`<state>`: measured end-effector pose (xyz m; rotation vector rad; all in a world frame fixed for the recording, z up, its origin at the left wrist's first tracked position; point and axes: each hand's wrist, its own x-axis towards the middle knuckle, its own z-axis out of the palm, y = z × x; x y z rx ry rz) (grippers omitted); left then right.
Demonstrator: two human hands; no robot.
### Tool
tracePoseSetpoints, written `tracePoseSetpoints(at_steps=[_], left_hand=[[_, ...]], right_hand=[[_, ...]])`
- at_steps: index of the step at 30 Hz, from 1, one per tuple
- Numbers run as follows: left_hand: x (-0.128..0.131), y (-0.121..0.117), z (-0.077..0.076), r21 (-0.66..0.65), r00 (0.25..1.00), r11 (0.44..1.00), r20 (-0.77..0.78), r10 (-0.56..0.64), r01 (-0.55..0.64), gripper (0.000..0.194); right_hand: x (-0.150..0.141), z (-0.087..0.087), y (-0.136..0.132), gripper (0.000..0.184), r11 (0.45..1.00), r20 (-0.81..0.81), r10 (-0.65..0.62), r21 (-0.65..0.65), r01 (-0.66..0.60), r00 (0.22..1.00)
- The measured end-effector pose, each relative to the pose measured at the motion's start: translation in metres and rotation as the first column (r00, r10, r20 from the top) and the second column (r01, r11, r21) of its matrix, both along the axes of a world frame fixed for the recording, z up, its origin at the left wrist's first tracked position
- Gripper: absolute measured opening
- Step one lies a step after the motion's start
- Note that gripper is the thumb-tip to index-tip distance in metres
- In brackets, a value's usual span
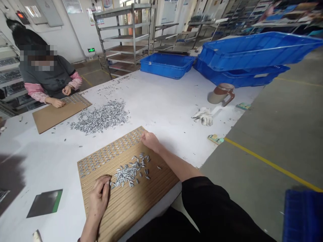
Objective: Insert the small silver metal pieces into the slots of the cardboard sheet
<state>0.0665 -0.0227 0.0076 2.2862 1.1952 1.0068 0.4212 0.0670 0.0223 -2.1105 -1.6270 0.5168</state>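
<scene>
A sheet of ribbed brown cardboard (156,191) lies before me on the white table. Neat rows of small silver leaf-shaped pieces (108,153) cover its far strip, and a loose heap of the same pieces (128,173) rests on its middle. My left hand (99,195) is at the heap's left end, fingers closed together, with a piece close to the fingertips; whether it is gripped I cannot tell. At the right end of the rows, my right hand (150,141) touches the cardboard with curled, closed fingers that hide anything in them.
Beyond the cardboard spreads a big pile of silver pieces (103,116). A co-worker (47,74) sits far left at another cardboard sheet (57,116). White gloves (203,116), a brown mug (220,94) and blue crates (166,65) stand right and back. A dark flat sheet (44,204) lies left.
</scene>
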Motion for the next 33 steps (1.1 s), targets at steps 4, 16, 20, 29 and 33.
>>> tracePoseSetpoints(at_steps=[4,16,20,29,33], left_hand=[[0.0,0.0,0.001,-0.028,1.0,1.0,-0.015,0.012,-0.012,0.019],[0.0,0.001,0.002,-0.029,1.0,0.999,-0.007,0.018,-0.018,0.019],[-0.002,0.002,-0.001,-0.019,1.0,1.0,-0.016,0.02,-0.02,0.019],[-0.001,0.003,-0.002,-0.022,1.0,0.999,-0.008,0.023,-0.024,0.019],[0.0,0.003,0.0,-0.025,1.0,0.999,-0.008,0.023,-0.023,0.019]], right_hand=[[0.005,0.007,-0.017,0.018,0.994,-0.079,0.072,0.084,-0.065,0.994],[0.002,0.011,-0.072,0.01,0.923,0.012,0.384,0.003,-0.384,0.923],[0.008,0.017,-0.059,0.014,0.945,0.118,0.323,-0.089,-0.314,0.939],[0.02,0.019,-0.051,0.023,0.963,0.228,0.267,-0.076,-0.257,0.936],[0.033,0.019,-0.04,0.019,0.987,-0.031,0.136,0.092,-0.133,0.99]])
